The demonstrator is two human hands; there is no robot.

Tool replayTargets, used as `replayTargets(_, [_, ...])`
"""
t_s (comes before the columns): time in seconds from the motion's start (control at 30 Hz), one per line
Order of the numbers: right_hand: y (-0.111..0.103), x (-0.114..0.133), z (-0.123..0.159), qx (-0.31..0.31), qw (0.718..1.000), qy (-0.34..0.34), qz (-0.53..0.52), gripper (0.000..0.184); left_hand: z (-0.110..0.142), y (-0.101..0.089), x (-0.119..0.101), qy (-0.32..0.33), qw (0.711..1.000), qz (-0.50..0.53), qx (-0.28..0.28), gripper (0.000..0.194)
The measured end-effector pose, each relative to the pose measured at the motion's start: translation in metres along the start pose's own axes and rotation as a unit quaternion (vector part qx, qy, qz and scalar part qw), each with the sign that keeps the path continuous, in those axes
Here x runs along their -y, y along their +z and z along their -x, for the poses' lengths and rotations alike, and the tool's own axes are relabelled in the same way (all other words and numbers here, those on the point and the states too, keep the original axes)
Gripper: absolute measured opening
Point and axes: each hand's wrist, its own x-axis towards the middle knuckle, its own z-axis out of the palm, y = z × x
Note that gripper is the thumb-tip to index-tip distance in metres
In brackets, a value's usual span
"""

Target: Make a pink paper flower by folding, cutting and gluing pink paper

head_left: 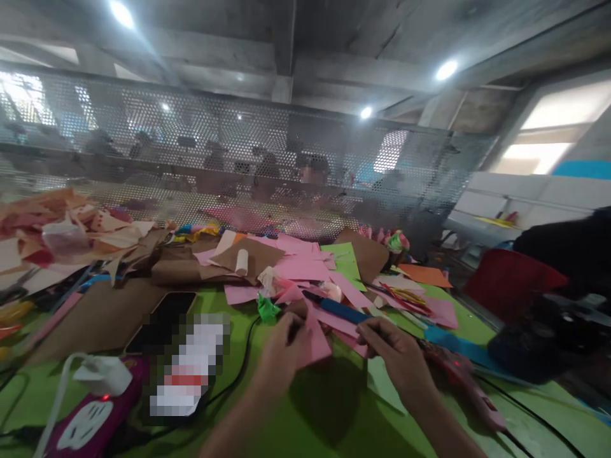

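A pink sheet (317, 343) is sitting above the middle of the green counter (258, 413), and my left hand (290, 340) is gripping it. My right hand (389, 343) is bunching its fingers at a blue stick (344, 312); I cannot tell whether it is grasping it. A green crumpled piece (268, 309) is lying just left, paper scraps (300, 257) are spreading beyond, and a purple power strip (102, 413) is resting near left.

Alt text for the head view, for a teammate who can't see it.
The left hand holds a pink sheet over a green table; the right hand is at a blue rod, grip unclear. Colored scraps lie behind, before a perforated screen; a dark phone and a purple power strip lie at left.
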Motion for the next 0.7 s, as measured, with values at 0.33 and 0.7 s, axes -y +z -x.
replayTargets(0.33, [-0.042, 0.000, -0.020, -0.138, 0.986, -0.048, 0.076, 0.037, 0.014, 0.019, 0.015, 0.016, 0.992, -0.052, 0.113, 0.011])
replayTargets(0.7, [-0.112, 0.002, -0.099, -0.042, 0.927, -0.029, 0.373, 0.028, -0.001, 0.006, 0.014, -0.003, 0.997, 0.043, 0.059, 0.035])
